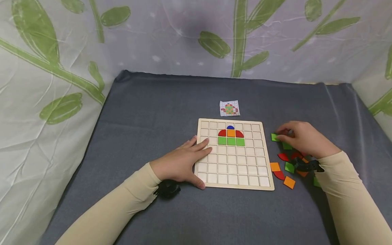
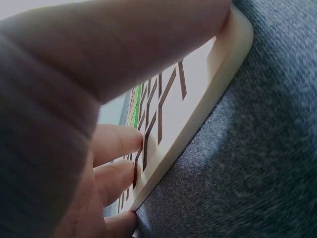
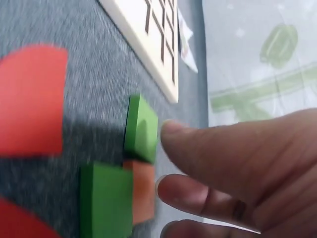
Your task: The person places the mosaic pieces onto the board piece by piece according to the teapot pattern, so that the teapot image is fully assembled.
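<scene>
A wooden grid board (image 1: 211,173) lies on the dark cloth. Placed in its cells are a blue half-round tile (image 1: 230,127), an orange square (image 1: 231,133) between two red quarter-round tiles, and a row of three green squares (image 1: 231,141). My left hand (image 1: 182,161) rests on the board's left edge with fingers spread, its thumb at the near corner. Right of the board, my right hand (image 1: 301,136) hovers at a loose green square tile (image 1: 274,137). In the right wrist view, the thumb (image 3: 208,153) is beside that green tile (image 3: 143,129); nothing shows between thumb and fingers.
Loose tiles lie right of the board, partly under my right wrist: orange squares (image 1: 289,182), red curved pieces (image 1: 279,175) and green squares (image 1: 289,167). Behind the board lies a small pattern card (image 1: 229,109). Leaf-printed curtains (image 1: 183,41) enclose the back and sides.
</scene>
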The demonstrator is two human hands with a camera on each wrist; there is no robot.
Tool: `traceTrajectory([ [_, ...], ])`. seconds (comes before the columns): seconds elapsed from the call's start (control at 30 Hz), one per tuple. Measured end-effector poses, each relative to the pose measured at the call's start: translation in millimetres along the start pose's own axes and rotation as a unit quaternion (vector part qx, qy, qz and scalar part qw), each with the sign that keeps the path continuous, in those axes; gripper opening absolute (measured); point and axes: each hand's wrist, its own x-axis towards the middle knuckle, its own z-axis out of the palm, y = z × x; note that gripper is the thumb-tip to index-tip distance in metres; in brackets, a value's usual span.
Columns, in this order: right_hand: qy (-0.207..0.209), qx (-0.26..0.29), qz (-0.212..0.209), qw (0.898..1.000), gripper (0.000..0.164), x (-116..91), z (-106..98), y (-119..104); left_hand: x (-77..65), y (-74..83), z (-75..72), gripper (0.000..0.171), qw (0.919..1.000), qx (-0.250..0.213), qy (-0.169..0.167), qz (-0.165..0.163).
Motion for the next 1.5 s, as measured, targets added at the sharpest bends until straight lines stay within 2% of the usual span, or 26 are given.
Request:
traceTrajectory([
  [0.3, -0.019, -0.004, 0.031, 0.999, 0.027, 0, -7, 14, -0.7, -1.5, -0.2, 0.116, 1.0000, -0.003, 0.001, -0.001],
  [0.4, -0.022, -0.009, 0.022, 0.999, 0.028, 0, -5, 16, -0.6, -0.9, -0.7, 0.115, 1.0000, -0.001, 0.000, -0.002],
  [0.63, -0.024, -0.011, -0.004, 1.000, 0.017, 0, -1, 15, 0.4, 1.4, -1.5, 0.115, 1.0000, 0.002, -0.004, -0.004],
  [0.83, -0.032, 0.013, 0.029, 0.999, 0.013, -3, -4, 9, 0.0, 2.1, -1.9, 0.115, 1.0000, 0.006, -0.004, -0.002],
  [1.0, -0.024, 0.015, 0.024, 0.999, 0.010, -6, -9, -4, 0.3, 1.5, -1.5, 0.116, 1.0000, 0.006, -0.003, 0.002],
  [1.2, -0.018, 0.031, 0.013, 0.999, 0.008, -9, -13, -30, 1.0, -0.3, -0.8, 0.115, 1.0000, 0.007, -0.002, 0.007],
  [1.37, 0.002, 0.035, -0.044, 0.998, 0.008, -5, -5, -56, 2.0, -0.5, -0.4, 0.116, 0.9997, 0.024, 0.001, 0.009],
  [1.5, -0.002, 0.049, -0.092, 0.995, 0.010, 0, 6, -73, 2.5, -0.6, 0.0, 0.117, 0.9995, 0.029, 0.003, 0.011],
])
